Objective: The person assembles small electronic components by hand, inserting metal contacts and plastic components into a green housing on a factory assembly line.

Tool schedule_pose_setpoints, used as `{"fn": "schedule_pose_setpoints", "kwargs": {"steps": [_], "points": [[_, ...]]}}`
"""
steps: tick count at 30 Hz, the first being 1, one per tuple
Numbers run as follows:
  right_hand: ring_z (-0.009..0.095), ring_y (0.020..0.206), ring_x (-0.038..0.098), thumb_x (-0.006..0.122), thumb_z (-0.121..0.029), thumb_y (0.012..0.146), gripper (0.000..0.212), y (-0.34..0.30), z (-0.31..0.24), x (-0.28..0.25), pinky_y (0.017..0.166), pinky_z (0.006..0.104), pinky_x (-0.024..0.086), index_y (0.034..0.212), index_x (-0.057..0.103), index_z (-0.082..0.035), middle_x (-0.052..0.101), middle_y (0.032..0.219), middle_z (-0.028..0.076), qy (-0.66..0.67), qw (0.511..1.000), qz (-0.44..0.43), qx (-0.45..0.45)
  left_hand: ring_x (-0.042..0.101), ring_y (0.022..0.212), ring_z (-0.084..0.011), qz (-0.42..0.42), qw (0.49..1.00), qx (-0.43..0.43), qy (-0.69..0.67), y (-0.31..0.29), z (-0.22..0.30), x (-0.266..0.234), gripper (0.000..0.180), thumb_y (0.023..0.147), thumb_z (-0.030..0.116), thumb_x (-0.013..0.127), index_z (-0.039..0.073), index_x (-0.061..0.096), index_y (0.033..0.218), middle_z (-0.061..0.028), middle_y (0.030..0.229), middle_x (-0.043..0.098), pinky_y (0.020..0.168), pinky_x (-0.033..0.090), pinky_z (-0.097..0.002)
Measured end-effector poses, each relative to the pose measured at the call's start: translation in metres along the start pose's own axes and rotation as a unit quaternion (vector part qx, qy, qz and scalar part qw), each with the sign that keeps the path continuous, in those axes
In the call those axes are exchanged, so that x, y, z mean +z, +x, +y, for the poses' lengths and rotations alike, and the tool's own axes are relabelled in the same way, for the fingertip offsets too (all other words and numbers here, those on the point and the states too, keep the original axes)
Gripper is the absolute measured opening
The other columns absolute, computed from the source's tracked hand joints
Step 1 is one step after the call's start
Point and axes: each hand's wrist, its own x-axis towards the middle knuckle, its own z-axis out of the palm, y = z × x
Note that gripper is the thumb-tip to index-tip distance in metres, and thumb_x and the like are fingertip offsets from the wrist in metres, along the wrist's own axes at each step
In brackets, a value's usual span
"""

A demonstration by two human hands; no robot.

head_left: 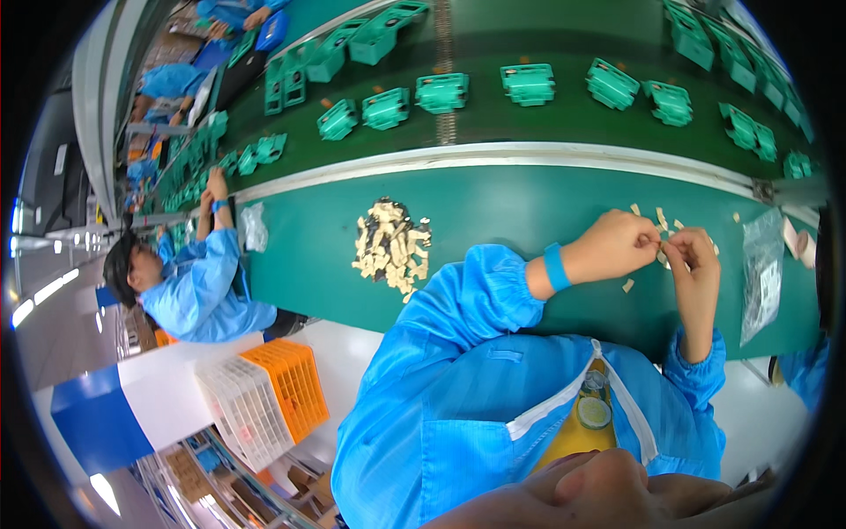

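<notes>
Over the right part of the green table (493, 207), my left hand (610, 244) and my right hand (694, 257) meet with their fingertips pinched together. A small piece is between them, mostly hidden by the fingers and too small to name. Several small cream-coloured pieces (661, 216) lie scattered on the table around and behind my hands, with one loose piece (627, 286) just in front of the left hand. Farther left sits a pile of similar cream pieces (379, 251) mixed with dark shiny ones. A blue band circles my left wrist.
Beyond a pale rail (493, 155), green plastic housings (529, 84) stand in rows on a dark green conveyor (493, 128). Clear plastic bags lie at right (763, 275) and left (255, 227). A co-worker in blue (198, 286) reaches toward the line. White and orange crates (286, 388) are at lower left.
</notes>
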Motion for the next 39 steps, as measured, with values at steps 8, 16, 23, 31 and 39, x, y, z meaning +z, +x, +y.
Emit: {"fn": "schedule_pose_setpoints", "kwargs": {"steps": [8, 16, 23, 31, 39], "points": [[0.025, 0.086, 0.064, 0.069, 0.004, 0.088, 0.007, 0.003, -0.013, -0.009, 0.074, 0.0329, 0.052, 0.095, 0.069, 0.004, 0.064, 0.094, 0.012, -0.018, 0.993, -0.046, -0.106, 0.068, 0.08, -0.0101, -0.02, 0.989, -0.096, -0.114, -0.008, 0.012, -0.006, 0.021, 0.096, 0.013, 0.065, -0.005, 0.072, 0.105, -0.0082, 0.088, 0.075, 0.07, 0.055, -0.0271], [0.03, 0.081, 0.061, 0.066, 0.002, 0.088, 0.002, 0.007, -0.015, -0.019, 0.071, 0.0381, 0.05, 0.089, 0.065, 0.003, 0.061, 0.091, 0.014, -0.045, 0.986, -0.078, -0.138, 0.068, 0.084, -0.0098, -0.056, 0.99, -0.098, -0.089, -0.012, 0.019, -0.006, 0.022, 0.098, 0.012, 0.066, -0.005, 0.071, 0.111, -0.0066, 0.094, 0.074, 0.074, 0.056, -0.0254], [0.031, 0.084, 0.062, 0.068, 0.002, 0.085, 0.008, 0.008, -0.02, -0.025, 0.072, 0.0394, 0.05, 0.092, 0.069, 0.003, 0.062, 0.091, 0.013, -0.023, 0.986, -0.08, -0.141, 0.067, 0.09, -0.01, -0.046, 0.982, -0.121, -0.137, -0.008, 0.02, -0.008, 0.022, 0.099, 0.011, 0.064, -0.004, 0.07, 0.113, -0.0056, 0.098, 0.074, 0.08, 0.055, -0.0254], [0.029, 0.081, 0.062, 0.071, 0.006, 0.077, 0.015, 0.01, -0.013, -0.023, 0.07, 0.0381, 0.051, 0.092, 0.07, 0.004, 0.062, 0.09, 0.012, -0.092, 0.974, -0.077, -0.193, 0.069, 0.081, -0.0132, -0.024, 0.998, -0.06, 0.0, -0.009, 0.025, -0.002, 0.019, 0.096, 0.01, 0.066, -0.003, 0.072, 0.109, -0.0091, 0.094, 0.075, 0.072, 0.056, -0.028], [0.032, 0.08, 0.061, 0.068, 0.001, 0.075, 0.007, 0.01, -0.012, -0.02, 0.071, 0.0427, 0.052, 0.082, 0.067, 0.003, 0.06, 0.085, 0.013, -0.136, 0.97, -0.063, -0.192, 0.069, 0.078, -0.0146, -0.008, 0.999, -0.048, -0.005, -0.01, 0.024, 0.003, 0.019, 0.094, 0.009, 0.067, -0.003, 0.073, 0.106, -0.0108, 0.093, 0.075, 0.07, 0.056, -0.029]]}}
